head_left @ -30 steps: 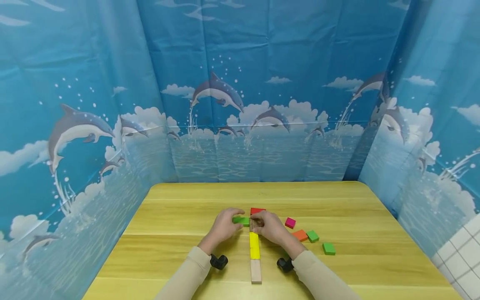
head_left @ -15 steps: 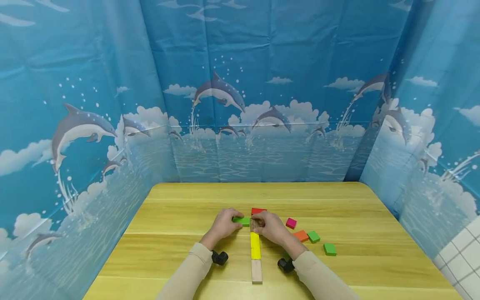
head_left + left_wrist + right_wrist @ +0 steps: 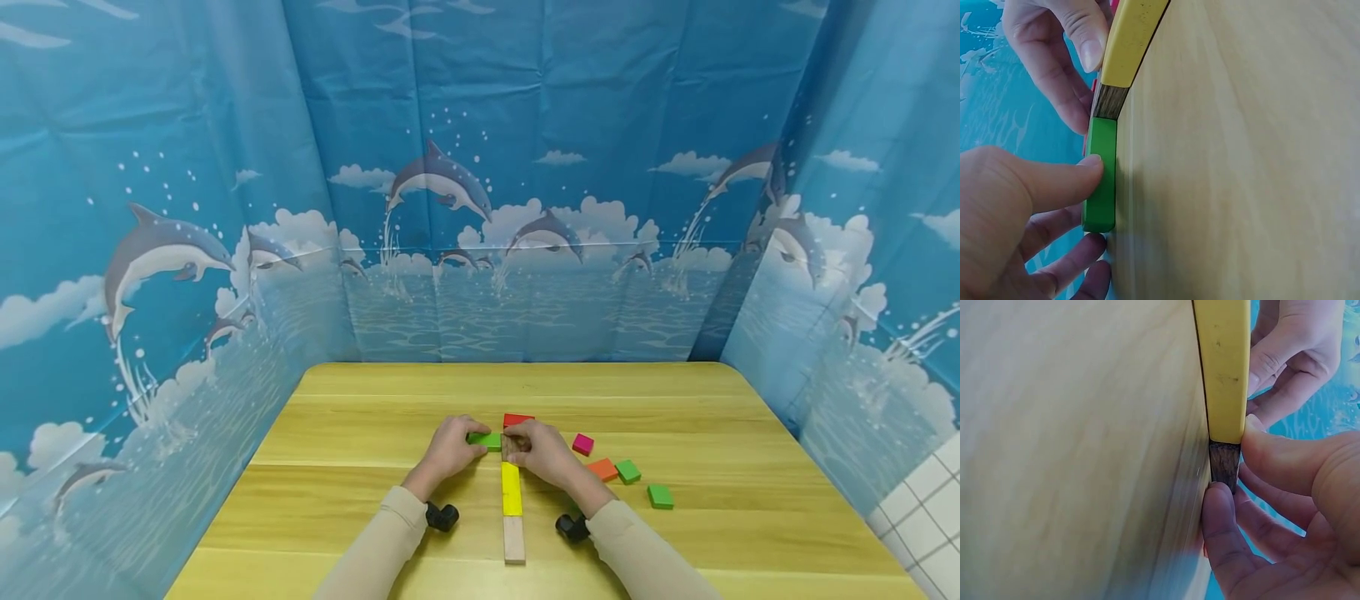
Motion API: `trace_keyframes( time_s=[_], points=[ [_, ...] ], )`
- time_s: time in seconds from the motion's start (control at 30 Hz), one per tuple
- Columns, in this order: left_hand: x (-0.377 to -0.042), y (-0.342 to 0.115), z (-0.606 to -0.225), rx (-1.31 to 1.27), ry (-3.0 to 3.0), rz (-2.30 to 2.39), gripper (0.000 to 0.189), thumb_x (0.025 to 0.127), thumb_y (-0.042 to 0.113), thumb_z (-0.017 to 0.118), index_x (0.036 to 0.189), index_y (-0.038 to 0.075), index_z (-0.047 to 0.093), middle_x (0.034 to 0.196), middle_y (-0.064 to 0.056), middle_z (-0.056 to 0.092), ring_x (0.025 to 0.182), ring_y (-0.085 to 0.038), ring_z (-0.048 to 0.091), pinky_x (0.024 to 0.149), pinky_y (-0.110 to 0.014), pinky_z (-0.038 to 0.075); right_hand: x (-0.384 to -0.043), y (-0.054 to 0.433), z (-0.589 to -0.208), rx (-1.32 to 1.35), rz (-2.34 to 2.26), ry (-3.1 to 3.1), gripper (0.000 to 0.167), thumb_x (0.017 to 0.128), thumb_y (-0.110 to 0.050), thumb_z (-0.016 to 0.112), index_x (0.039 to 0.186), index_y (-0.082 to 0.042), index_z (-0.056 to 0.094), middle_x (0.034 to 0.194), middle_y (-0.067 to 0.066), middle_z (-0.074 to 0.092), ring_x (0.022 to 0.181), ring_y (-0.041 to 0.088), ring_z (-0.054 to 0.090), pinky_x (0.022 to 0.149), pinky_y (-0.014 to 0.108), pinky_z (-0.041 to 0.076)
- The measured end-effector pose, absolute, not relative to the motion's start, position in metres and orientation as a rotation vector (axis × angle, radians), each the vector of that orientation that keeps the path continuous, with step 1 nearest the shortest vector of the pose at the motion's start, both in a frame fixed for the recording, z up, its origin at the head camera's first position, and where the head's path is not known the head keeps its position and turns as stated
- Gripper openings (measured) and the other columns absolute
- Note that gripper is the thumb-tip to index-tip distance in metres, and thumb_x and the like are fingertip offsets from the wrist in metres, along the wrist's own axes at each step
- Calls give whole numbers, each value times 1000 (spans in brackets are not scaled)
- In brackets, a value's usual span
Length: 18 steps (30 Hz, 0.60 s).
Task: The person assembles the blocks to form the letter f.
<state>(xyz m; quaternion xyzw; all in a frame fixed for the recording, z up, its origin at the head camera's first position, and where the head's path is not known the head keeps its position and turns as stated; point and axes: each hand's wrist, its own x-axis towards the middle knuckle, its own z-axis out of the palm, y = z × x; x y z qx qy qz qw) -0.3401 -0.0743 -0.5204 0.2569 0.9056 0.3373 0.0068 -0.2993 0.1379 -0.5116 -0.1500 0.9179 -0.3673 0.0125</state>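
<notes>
My left hand pinches a green block between thumb and fingers, with the block flat on the table. One end of it meets a dark brown wooden block. Around that brown block curl the thumb and fingers of my right hand, covering part of it. A long yellow block lies end to end with the brown one on the near side, followed by a pale wooden block. Just beyond the brown block sits a red block, partly behind the right fingers.
To the right lie a pink block, an orange block partly behind the right wrist, a small green block and another green square. A blue dolphin-print curtain hangs behind and beside the wooden table.
</notes>
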Motion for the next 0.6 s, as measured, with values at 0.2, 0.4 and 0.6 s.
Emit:
trace_keyframes(
  time_s=[0.2, 0.4, 0.6],
  points=[
    [-339, -75, -521, 797, 2834, 1049, 29, 91, 12, 77, 119, 11, 76, 118, -3, 69, 110, -26, 59, 90, -42, 52, -300, 139, -511, -455, -1160, 2843, 46, 89, -8, 78, 132, -5, 66, 119, 10, 65, 93, 19, 61, 77, 36, 56],
    [-337, -77, -520, 788, 2819, 1046, 37, 92, 13, 76, 128, 12, 71, 123, -4, 67, 111, -26, 57, 90, -43, 51, -301, 141, -508, -484, -1180, 2799, 49, 88, -10, 79, 134, -4, 64, 122, 11, 66, 94, 22, 63, 78, 38, 56],
    [-332, -80, -515, 773, 2808, 1063, 45, 93, 18, 75, 137, 14, 65, 130, -6, 63, 114, -26, 56, 90, -46, 51, -300, 147, -496, -439, -1309, 2703, 52, 91, -15, 77, 140, -7, 60, 138, 13, 59, 113, 33, 63, 89, 46, 55]
  ],
)
